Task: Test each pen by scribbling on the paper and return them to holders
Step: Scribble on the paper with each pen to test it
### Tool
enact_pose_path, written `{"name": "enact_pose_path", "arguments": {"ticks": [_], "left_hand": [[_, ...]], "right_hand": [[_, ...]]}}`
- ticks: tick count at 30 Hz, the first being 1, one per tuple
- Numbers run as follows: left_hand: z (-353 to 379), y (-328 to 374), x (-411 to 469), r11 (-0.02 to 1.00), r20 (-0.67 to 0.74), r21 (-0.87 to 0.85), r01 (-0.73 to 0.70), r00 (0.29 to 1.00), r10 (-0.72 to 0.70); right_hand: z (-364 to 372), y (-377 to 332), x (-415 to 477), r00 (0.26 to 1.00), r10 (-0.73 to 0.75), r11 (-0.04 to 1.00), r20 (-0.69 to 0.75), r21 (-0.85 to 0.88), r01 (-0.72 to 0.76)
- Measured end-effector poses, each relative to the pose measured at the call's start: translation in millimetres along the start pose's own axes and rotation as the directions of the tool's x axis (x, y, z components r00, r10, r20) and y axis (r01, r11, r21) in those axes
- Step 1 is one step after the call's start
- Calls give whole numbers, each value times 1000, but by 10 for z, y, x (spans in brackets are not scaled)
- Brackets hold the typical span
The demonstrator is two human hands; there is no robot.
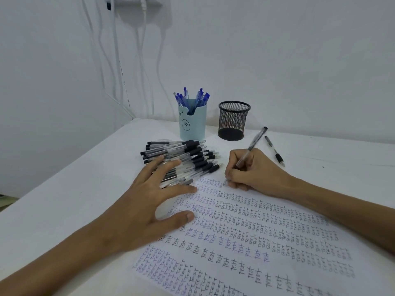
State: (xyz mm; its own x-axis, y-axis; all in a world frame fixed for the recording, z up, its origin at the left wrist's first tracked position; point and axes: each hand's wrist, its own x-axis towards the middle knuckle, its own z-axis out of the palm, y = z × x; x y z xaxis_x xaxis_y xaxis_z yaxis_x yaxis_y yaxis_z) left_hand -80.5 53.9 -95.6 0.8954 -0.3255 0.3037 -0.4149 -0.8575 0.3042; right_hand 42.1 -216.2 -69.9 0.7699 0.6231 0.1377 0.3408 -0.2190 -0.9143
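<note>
Testing step: right hand [254, 173] pinches a clear black-capped pen [255, 140], scribbling on the white paper [256, 231]; left hand [149, 201] has its fingers splayed flat; next, probably the black mesh holder [234, 120].

A person's left hand [149, 197] and right hand [252, 171] are bare, as are both forearms as far as they show. The nails on the left hand's fingers [179, 188] are trimmed short.

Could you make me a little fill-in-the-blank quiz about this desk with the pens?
The right hand holds a pen to the paper, covered with the word ____.
The light blue holder carries pens coloured ____.
The black mesh holder is ____.
The left hand rests on a pile of pens with ____ grips.
Missing: TEST; blue; empty; black.
</note>
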Motion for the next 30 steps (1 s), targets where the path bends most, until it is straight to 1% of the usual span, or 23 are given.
{"name": "enact_pose_path", "arguments": {"ticks": [6,12,24,30], "left_hand": [[1,2,-3,1000,8,-4,5,1000,-5],[5,-5,-6,1000,9,-3,6,1000,-6],[3,3,-6,1000,7,4,4,1000,-4],[1,5,-5,1000,13,10,8,1000,-8]], "right_hand": [[18,-29,-22,1000,-16,998,-14,-54,15],[24,-10,-23,999,-40,998,-28,-51,38],[27,-27,-26,1000,-19,994,-20,-105,17],[30,-27,-12,998,-2,993,-57,-115,-4]]}}
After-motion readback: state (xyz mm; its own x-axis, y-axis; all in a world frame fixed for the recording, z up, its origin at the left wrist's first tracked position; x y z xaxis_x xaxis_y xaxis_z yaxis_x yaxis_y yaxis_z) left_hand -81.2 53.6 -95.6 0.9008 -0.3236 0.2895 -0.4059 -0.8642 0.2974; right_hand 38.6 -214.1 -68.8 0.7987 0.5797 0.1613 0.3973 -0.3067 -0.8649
